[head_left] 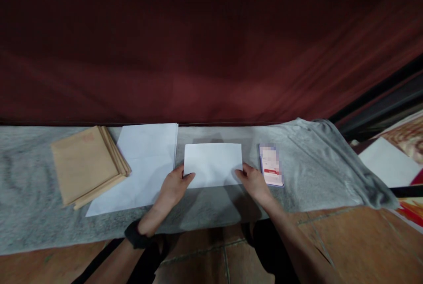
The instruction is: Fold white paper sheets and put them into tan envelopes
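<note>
A white sheet of paper (213, 165), wider than it is tall, is held between my two hands over the grey cloth. My left hand (174, 184) pinches its left edge, thumb on top. At the right edge my right hand (254, 182) grips it the same way; the fingers underneath are hidden. Larger white sheets (148, 156) lie to the left, close to my left hand. Brown envelopes (86, 160) are stacked partly over those sheets. A phone (271, 165) with a lit, partly blurred screen lies just right of my right hand.
Grey cloth (317, 169) covers the long, narrow surface in front of me. A dark red curtain (205, 54) hangs behind it. At the far right are a white sheet (390, 160) and colourful printed material (413, 209). Tiled floor (357, 244) shows below.
</note>
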The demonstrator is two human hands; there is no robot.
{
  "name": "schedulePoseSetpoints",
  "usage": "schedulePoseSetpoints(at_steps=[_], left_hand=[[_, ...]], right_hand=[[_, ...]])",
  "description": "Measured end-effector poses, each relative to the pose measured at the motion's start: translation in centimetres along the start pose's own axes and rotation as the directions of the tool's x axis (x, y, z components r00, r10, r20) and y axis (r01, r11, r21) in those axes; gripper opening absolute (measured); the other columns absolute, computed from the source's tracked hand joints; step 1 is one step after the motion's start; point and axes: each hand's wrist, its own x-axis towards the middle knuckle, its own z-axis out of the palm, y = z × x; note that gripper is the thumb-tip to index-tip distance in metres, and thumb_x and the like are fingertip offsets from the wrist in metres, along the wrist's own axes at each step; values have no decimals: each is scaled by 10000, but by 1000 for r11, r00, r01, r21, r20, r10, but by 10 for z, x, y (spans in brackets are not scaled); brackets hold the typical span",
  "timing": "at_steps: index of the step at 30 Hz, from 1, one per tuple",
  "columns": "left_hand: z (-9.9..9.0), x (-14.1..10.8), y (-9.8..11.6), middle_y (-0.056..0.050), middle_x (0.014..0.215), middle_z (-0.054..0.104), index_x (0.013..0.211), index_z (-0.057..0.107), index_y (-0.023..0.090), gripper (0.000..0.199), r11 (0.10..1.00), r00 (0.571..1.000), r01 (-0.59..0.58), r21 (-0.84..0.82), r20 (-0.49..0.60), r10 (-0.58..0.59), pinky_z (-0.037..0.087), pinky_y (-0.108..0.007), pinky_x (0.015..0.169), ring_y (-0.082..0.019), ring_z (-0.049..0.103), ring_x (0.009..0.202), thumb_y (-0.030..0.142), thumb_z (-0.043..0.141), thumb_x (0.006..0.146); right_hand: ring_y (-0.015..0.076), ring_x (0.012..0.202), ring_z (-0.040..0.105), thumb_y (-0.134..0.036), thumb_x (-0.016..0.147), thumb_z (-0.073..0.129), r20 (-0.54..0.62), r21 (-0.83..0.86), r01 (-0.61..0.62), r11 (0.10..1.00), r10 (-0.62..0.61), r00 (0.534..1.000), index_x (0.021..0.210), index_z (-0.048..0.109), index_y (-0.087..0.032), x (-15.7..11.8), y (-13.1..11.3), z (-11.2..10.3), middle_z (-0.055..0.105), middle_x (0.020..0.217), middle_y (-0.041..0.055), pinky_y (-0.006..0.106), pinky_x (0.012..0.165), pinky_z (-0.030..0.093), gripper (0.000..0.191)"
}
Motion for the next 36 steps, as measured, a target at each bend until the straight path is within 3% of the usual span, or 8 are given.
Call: schedulePoseSetpoints(at_steps=[9,15,20,23,26,30,33,36], left_hand=[[4,-2,15,-93,976,763,1187,614,156,286,932,995,101,347,-58,-86,497,-319,762,-252,734,890,254,616,918],[9,-2,16,-127,1092,765,1303,531,158,374,907,995,95,410,-63,-76,511,-318,783,-263,752,964,239,600,944],[14,-4,16,-139,1071,780,1425,460,151,480,862,995,100,498,-68,-77,523,-334,788,-290,768,978,255,562,967],[15,-4,18,-134,1046,783,1508,389,149,572,840,995,98,534,-66,-73,535,-348,796,-307,774,971,269,549,972],[15,-5,20,-137,1044,784,1587,300,145,672,826,996,86,557,-68,-59,550,-363,811,-316,776,977,264,543,972],[15,-6,25,-157,1108,783,1610,318,160,661,810,997,68,583,-22,-68,569,-398,862,-323,770,1015,243,526,988],[16,-7,26,-154,1261,749,1536,467,181,559,826,1000,-10,563,18,0,567,-396,948,-295,751,1092,173,514,979],[17,-6,24,-151,1387,689,1484,536,161,519,842,997,-73,534,50,55,545,-383,1033,-275,719,1183,111,494,969]], right_hand=[[244,882,748,-307,1029,537,42,-225,-18,974,29,999,1003,660,-232,-5,-8,3,773,912,60,294,692,411,146],[240,889,759,-308,1036,519,63,-247,-27,969,44,997,977,665,-231,-6,-8,2,777,909,63,296,731,430,175],[227,908,762,-277,1027,504,65,-270,-42,962,62,996,995,667,-234,-8,-8,2,786,932,61,296,765,444,172],[227,897,758,-270,1015,510,29,-276,-63,959,74,997,1073,651,-226,-9,-7,5,778,906,57,308,800,463,158],[260,950,734,-251,977,555,-107,-256,-71,964,45,993,1228,609,-194,-10,-4,9,758,971,94,353,868,498,262],[327,1190,626,-246,974,539,-266,-149,148,978,-183,946,1388,542,-152,-9,-9,20,661,1273,187,475,1031,507,425],[315,1428,465,-259,1023,468,-238,-40,365,930,-364,900,1495,473,-186,-9,-25,40,509,1526,172,532,1169,435,478],[288,1559,307,-268,1057,423,-171,-38,431,901,-431,886,1566,417,-196,-11,-43,62,400,1650,126,531,1259,338,515]])
